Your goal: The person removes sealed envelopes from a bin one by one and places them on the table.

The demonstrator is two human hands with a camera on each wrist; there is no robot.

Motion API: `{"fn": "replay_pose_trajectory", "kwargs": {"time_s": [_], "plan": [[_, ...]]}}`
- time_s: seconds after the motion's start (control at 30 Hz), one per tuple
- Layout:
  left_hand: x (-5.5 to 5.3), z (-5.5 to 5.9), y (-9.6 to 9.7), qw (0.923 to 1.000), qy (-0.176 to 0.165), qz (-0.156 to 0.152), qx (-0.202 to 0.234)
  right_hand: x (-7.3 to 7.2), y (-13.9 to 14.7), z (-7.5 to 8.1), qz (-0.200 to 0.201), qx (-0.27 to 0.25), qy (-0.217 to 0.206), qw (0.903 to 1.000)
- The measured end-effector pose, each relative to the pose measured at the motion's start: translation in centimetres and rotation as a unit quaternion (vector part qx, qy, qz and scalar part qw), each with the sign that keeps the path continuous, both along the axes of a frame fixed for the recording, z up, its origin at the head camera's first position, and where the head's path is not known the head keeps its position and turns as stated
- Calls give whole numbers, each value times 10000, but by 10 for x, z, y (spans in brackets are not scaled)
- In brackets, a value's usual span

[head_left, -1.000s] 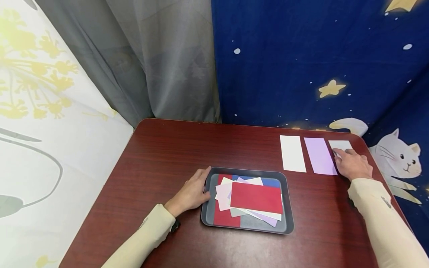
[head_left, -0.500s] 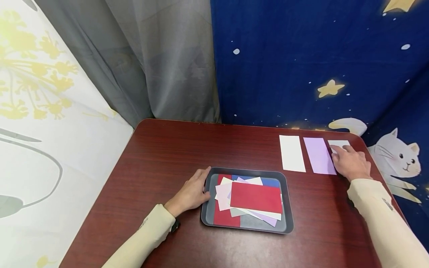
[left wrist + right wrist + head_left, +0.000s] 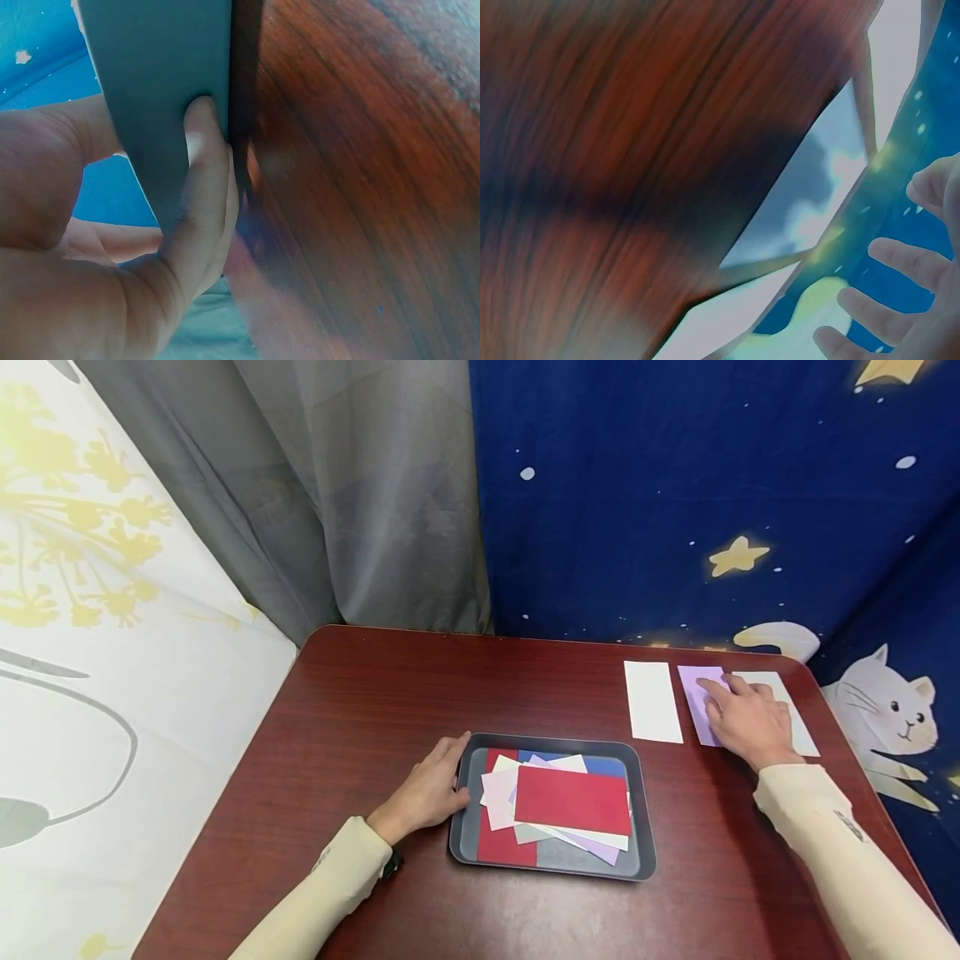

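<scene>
A person's left hand [image 3: 422, 793] grips the left wall of a gray tray [image 3: 467, 845] in the middle of a table, while the right hand [image 3: 752, 718], fingers spread and holding nothing, reaches above the purple card [image 3: 702, 727] and the pale card [image 3: 801, 727] at far right; a white card [image 3: 653, 702] completes the row. The step in hand appears to be setting out or straightening cards, with more piled askew in the tray beneath a red card [image 3: 572, 802]. A next move would seem to call for a light fingertip on one thin sheet, the left hand steadying the tray. The reddish-brown wooden table [image 3: 420, 693] shines at its near side; behind hang a gray curtain [image 3: 397, 510] and a starry blue curtain [image 3: 600, 543] printed with a white cat, with a flower-patterned white cloth [image 3: 165, 710] at left
</scene>
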State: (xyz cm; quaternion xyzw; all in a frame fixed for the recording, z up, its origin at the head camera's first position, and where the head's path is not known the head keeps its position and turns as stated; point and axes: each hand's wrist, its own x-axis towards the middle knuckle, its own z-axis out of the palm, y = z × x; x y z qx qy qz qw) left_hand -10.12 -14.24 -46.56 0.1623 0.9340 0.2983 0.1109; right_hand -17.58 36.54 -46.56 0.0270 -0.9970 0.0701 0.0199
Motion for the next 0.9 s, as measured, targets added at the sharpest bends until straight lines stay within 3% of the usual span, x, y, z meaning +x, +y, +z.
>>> {"fn": "replay_pose_trajectory", "kwargs": {"time_s": [0.4,0.9], "plan": [[0,-1,0,10000,34,-8,-2,12,-57,9,913,-11,645,9937],[-1,-2,2,10000,-63,41,-17,37,-124,24,1918,-133,1247,9734]]}}
